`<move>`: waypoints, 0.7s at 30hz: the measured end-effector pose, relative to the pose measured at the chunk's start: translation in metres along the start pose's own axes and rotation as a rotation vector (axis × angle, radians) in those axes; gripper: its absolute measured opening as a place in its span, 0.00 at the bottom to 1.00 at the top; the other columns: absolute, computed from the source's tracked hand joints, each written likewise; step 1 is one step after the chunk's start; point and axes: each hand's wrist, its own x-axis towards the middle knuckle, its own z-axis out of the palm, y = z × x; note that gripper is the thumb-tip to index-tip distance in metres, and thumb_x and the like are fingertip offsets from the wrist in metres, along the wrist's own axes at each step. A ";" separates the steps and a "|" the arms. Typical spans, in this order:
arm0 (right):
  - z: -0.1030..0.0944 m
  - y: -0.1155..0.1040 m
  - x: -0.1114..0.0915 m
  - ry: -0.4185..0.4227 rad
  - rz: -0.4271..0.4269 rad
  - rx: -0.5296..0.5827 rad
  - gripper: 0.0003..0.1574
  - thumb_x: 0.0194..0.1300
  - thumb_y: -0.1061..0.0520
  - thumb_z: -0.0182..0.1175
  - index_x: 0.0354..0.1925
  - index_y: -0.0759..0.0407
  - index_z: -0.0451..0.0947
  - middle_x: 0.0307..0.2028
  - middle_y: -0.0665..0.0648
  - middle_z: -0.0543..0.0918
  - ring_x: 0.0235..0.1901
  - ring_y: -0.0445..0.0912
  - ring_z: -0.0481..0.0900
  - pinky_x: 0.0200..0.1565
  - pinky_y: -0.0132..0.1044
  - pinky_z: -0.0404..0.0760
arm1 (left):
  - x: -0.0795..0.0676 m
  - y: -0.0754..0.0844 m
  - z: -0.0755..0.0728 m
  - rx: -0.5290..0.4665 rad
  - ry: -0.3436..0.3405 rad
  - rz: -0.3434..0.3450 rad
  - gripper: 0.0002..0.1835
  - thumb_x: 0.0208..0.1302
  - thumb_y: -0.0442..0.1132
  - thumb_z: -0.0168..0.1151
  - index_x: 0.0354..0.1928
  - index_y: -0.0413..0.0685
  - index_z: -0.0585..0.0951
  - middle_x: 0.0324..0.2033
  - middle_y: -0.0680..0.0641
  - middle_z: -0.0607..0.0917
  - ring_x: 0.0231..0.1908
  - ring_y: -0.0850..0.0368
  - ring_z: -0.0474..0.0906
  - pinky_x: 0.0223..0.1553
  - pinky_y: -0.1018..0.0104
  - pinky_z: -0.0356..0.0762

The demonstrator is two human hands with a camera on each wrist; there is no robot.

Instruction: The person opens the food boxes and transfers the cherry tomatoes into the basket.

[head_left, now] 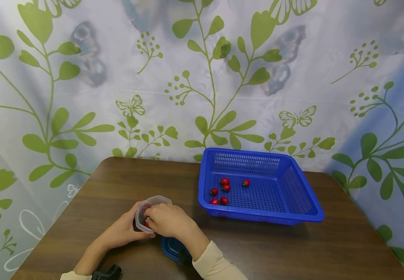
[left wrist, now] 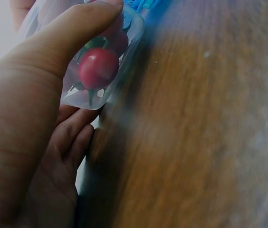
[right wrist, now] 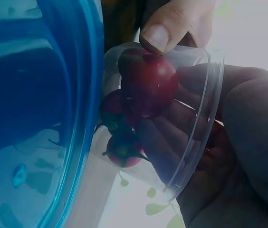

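My left hand [head_left: 126, 229] grips a clear plastic container [head_left: 165, 200] near the front of the table, its thumb along the side and its fingers underneath. The container is tilted, and its mouth faces my right hand [head_left: 168, 219]. Several red cherry tomatoes [left wrist: 98, 69] with green stems lie inside it. My right hand reaches in over the rim, thumb and fingers curled at a larger cherry tomato [right wrist: 153, 88]; the wall partly blurs this hold. Under the right forearm lies a blue lid [head_left: 169, 249], large at the left of the right wrist view.
A blue slotted basket [head_left: 303, 202] stands at the back right of the brown wooden table [head_left: 258, 249]. Several cherry tomatoes [head_left: 225, 181] lie on the left part of its floor. A curtain [head_left: 146, 85] printed with leaves and butterflies hangs behind the table.
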 end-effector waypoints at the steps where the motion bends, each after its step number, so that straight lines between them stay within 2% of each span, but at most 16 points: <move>1: 0.000 0.000 0.000 0.003 -0.003 -0.007 0.07 0.77 0.52 0.58 0.45 0.45 0.83 0.27 0.41 0.74 0.24 0.35 0.70 0.25 0.27 0.68 | 0.000 0.000 0.000 -0.002 -0.001 0.002 0.49 0.56 0.53 0.79 0.75 0.51 0.61 0.64 0.50 0.79 0.56 0.64 0.79 0.57 0.70 0.77; 15: 0.001 -0.004 -0.003 0.039 -0.082 -0.101 0.11 0.78 0.52 0.55 0.36 0.46 0.81 0.23 0.41 0.72 0.23 0.35 0.69 0.28 0.26 0.67 | -0.002 0.002 0.003 -0.010 0.016 0.023 0.48 0.55 0.51 0.80 0.74 0.51 0.63 0.62 0.51 0.80 0.55 0.65 0.79 0.57 0.71 0.77; 18: 0.001 -0.002 -0.002 0.031 -0.100 -0.073 0.13 0.79 0.51 0.54 0.36 0.46 0.81 0.23 0.41 0.73 0.23 0.34 0.70 0.29 0.25 0.68 | -0.003 0.002 0.004 0.003 0.022 0.025 0.48 0.55 0.52 0.80 0.73 0.51 0.64 0.61 0.52 0.81 0.55 0.65 0.79 0.57 0.70 0.77; 21: 0.001 0.001 -0.002 0.017 -0.120 0.004 0.13 0.80 0.51 0.54 0.39 0.47 0.83 0.25 0.40 0.76 0.25 0.33 0.71 0.30 0.23 0.69 | -0.003 0.002 0.004 -0.003 0.014 0.023 0.48 0.56 0.52 0.80 0.74 0.51 0.63 0.61 0.52 0.80 0.54 0.65 0.80 0.57 0.70 0.77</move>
